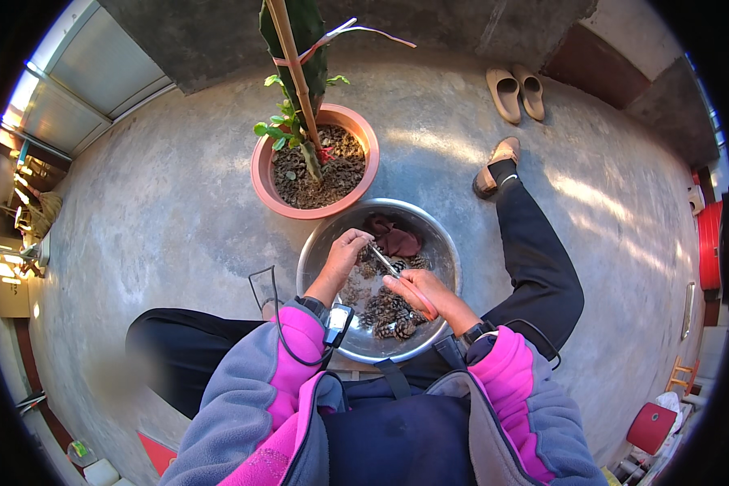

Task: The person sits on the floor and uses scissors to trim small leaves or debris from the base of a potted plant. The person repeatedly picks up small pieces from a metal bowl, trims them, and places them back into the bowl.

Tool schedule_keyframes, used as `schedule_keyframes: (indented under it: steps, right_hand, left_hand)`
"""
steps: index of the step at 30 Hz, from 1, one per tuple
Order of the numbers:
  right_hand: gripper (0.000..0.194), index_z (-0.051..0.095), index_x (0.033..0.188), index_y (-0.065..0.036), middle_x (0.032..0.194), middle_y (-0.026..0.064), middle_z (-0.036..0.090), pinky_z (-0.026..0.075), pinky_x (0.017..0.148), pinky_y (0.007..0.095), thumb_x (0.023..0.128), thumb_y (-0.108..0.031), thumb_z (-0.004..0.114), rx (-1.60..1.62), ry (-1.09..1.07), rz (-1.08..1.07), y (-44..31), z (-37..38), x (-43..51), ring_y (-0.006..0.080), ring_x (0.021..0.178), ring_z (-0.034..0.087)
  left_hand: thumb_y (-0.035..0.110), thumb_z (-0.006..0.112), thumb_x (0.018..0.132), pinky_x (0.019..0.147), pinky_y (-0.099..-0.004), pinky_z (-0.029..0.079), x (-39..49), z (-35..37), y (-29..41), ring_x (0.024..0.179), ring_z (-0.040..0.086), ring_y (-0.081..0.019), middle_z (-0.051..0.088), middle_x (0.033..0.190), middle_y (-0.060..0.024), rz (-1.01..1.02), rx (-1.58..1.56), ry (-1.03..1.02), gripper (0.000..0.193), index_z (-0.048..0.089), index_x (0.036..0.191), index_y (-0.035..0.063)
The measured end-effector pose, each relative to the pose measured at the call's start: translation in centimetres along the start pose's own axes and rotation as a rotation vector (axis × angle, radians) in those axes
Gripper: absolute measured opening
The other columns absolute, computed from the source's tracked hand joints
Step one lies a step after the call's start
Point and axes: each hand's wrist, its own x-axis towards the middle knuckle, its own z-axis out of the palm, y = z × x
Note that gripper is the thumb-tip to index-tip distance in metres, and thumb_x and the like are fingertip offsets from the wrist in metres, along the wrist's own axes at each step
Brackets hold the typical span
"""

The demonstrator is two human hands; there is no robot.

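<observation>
A wide stainless steel basin (452, 267) sits between my legs with several brown pine cones (389, 310) and loose scales in it. My right hand (422, 288) grips a plier-like hand tool (392, 265) by its orange handles, and its slim metal jaws point up and left. At the jaw tips, the fingers of my left hand (346, 252) are pinched together on what looks like a small pine cone, mostly hidden by the fingers. A crumpled dark maroon cloth (398, 238) lies against the basin's far inner wall.
Just beyond the basin stands a terracotta-coloured pot (364, 182) with a staked cactus (294, 79). Tan clogs (516, 94) rest on the concrete floor (158, 212) at the far right. A cable (277, 322) loops by my left wrist. At right is a red box (651, 428).
</observation>
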Motion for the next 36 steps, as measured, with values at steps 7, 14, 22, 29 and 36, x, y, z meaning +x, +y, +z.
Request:
schedule_keyframes:
  steps: [7,14,22,29,36]
  right_hand:
    - [0.058,0.064,0.069,0.001,0.061,0.0176,0.060,0.048,0.060,0.0404,0.087,-0.055,0.062,0.042,-0.007,0.052,-0.6,-0.3,-0.3,0.0305,0.057,0.058]
    - [0.058,0.058,0.063,0.001,0.054,0.0130,0.050,0.042,0.055,0.0386,0.087,-0.051,0.066,-0.001,0.069,-0.025,-0.7,-0.2,-0.2,0.0206,0.053,0.047]
    - [0.055,0.061,0.066,0.001,0.058,0.0174,0.056,0.045,0.057,0.0400,0.083,-0.050,0.070,-0.161,0.172,-0.045,-0.2,-0.7,0.0,0.0285,0.056,0.058]
    - [0.055,0.060,0.067,0.002,0.062,0.0209,0.058,0.046,0.059,0.0421,0.080,-0.050,0.072,-0.056,0.113,0.058,-0.6,-1.2,-0.1,0.0370,0.062,0.060]
    - [0.054,0.063,0.071,0.000,0.063,0.0173,0.061,0.047,0.062,0.0408,0.081,-0.052,0.070,-0.038,0.106,0.042,-0.6,-1.2,-0.1,0.0316,0.063,0.062]
  left_hand:
    - [0.020,0.055,0.092,0.058,-0.0215,0.040,0.4,0.2,-0.7,0.069,0.052,-0.0054,0.059,0.081,0.0045,-0.011,-0.086,-0.007,0.015,0.066,0.095,0.0111]
    - [0.021,0.055,0.092,0.059,-0.0229,0.040,1.0,0.1,-1.6,0.068,0.051,-0.0063,0.059,0.081,0.0041,0.009,-0.157,0.024,0.016,0.067,0.092,0.0106]
    - [0.024,0.060,0.092,0.072,-0.0258,0.044,1.1,-1.6,-1.3,0.077,0.055,-0.0094,0.061,0.082,-0.0002,-0.016,-0.087,0.125,0.021,0.065,0.084,0.0049]
    - [0.012,0.062,0.092,0.084,-0.0253,0.046,-0.2,-0.2,0.9,0.087,0.059,-0.0109,0.066,0.088,-0.0011,0.077,-0.123,-0.083,0.012,0.070,0.095,0.0038]
    - [0.013,0.065,0.090,0.081,-0.0258,0.048,0.0,-0.2,0.7,0.085,0.060,-0.0115,0.067,0.088,-0.0031,0.026,-0.217,-0.078,0.015,0.070,0.098,0.0022]
